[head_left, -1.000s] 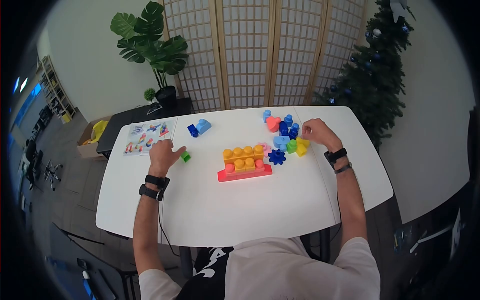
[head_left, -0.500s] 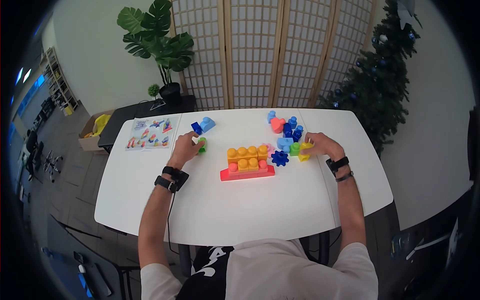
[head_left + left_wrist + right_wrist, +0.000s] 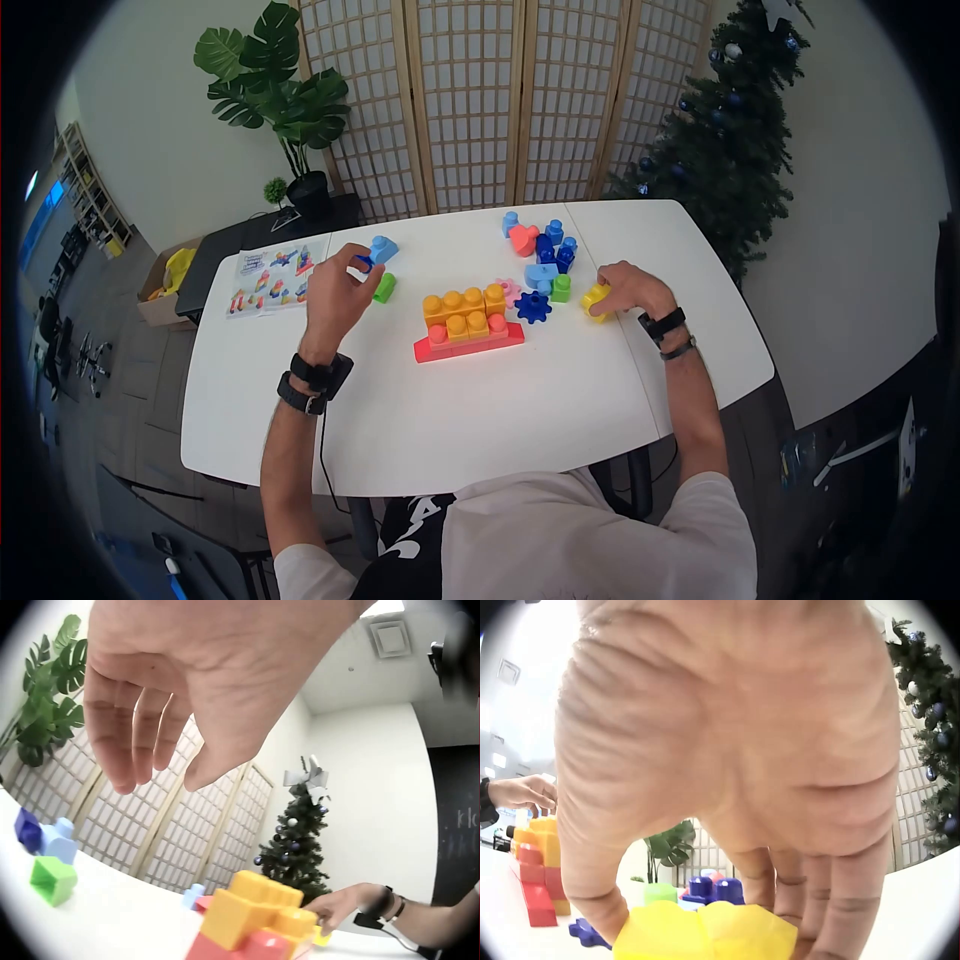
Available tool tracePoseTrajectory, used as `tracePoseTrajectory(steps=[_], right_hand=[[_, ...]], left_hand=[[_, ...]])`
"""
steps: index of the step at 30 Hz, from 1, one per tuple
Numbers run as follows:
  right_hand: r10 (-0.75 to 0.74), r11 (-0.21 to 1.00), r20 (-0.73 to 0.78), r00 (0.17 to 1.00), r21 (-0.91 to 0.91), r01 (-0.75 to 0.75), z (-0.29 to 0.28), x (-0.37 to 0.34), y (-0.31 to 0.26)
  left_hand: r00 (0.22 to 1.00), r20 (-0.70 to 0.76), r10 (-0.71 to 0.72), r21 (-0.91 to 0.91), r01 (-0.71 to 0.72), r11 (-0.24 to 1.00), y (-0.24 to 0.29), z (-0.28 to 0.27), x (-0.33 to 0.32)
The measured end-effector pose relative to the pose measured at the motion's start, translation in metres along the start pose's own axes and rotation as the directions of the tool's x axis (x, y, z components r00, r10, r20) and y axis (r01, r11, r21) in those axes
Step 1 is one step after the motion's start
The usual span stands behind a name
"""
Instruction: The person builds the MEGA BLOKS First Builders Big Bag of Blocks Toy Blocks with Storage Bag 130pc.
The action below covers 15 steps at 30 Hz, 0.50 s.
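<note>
Clock directions read in the head view, centred on the stacked assembly (image 3: 465, 340); 12 is the table's far edge.

Right hand (image 3: 635, 287): just before 3 o'clock, grasping the yellow piece (image 3: 667, 934). Right wrist view shows the thumb against one side and fingers on the other, lobed edge of the piece between them. Whether the piece touches the table: cannot tell.

Left hand (image 3: 338, 290): toward 10 o'clock, holding nothing. Left wrist view shows fingers hanging loosely bent, thumb apart from them. Nearest items: green block (image 3: 385, 288) at 10, on its side with hollow end visible; dark blue block (image 3: 28, 830) and light blue block (image 3: 384, 249) beyond it, between 10 and 11, close together.

Assembly: orange blocks stacked on a red base, standing on the white table (image 3: 500, 420).

Loose group, 1 to 3 o'clock: blue gear (image 3: 533, 307), pink piece (image 3: 511, 291), second green block (image 3: 561, 289), coral piece (image 3: 523, 240), several blue pieces.

Printed sheet (image 3: 262, 280) flat between 9 and 10, partly behind the left hand.

Background: potted plant (image 3: 290, 105) toward 11, folding screen (image 3: 470, 110) at 12, decorated tree (image 3: 735, 150) near 2.
</note>
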State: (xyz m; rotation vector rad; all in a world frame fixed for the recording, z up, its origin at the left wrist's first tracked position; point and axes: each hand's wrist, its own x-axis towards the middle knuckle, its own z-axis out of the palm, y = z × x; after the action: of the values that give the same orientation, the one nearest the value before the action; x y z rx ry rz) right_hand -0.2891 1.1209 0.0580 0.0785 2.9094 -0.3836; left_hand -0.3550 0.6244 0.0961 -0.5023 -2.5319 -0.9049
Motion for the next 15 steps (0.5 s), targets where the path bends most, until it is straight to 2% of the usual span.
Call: tracePoseTrajectory(steps=[1,3,4,6,7,9,10,12,13,15], right_hand=[[-0.001,1.000,0.001,1.000,-0.001,0.001,-0.005,-0.004,-0.005],[-0.154,0.987,-0.094,0.984,0.034,0.158,-0.022,-0.020,-0.030],[-0.157,0.986,-0.091,0.983,0.034,0.161,-0.028,-0.024,-0.041],[-0.316,0.917,-0.167,0.934,0.197,0.346,-0.036,-0.032,-0.066],[-0.317,0.917,-0.168,0.933,0.198,0.347,-0.042,-0.038,-0.082],[-0.451,0.793,-0.263,0.853,0.322,0.518,-0.049,-0.050,-0.114],[-0.452,0.792,-0.267,0.851,0.319,0.520,-0.049,-0.051,-0.125],[-0.527,0.725,-0.356,0.772,0.286,0.626,-0.047,-0.054,-0.145],[-0.563,0.683,-0.378,0.735,0.288,0.671,-0.047,-0.055,-0.152],[-0.557,0.678,-0.404,0.726,0.285,0.678,-0.047,-0.054,-0.164]], left_hand=[[1.000,-0.001,-0.002,0.000,0.002,1.000,0.011,-0.004,-0.002],[0.995,0.049,0.092,-0.108,-0.087,0.990,0.038,-0.007,-0.009],[0.995,0.049,0.088,-0.106,-0.083,0.991,0.053,-0.007,-0.013],[0.976,0.180,0.122,-0.265,-0.071,0.962,0.083,-0.004,-0.019],[0.965,0.223,0.139,-0.319,-0.062,0.946,0.095,0.001,-0.021],[0.933,0.333,0.134,-0.380,0.003,0.925,0.119,0.009,-0.027],[0.934,0.329,0.137,-0.379,-0.002,0.925,0.126,0.016,-0.029],[0.931,0.317,0.182,-0.511,0.006,0.860,0.134,0.028,-0.032],[0.931,0.324,0.170,-0.502,0.017,0.864,0.138,0.029,-0.032],[0.942,0.292,0.167,-0.530,0.014,0.848,0.134,0.029,-0.029]])
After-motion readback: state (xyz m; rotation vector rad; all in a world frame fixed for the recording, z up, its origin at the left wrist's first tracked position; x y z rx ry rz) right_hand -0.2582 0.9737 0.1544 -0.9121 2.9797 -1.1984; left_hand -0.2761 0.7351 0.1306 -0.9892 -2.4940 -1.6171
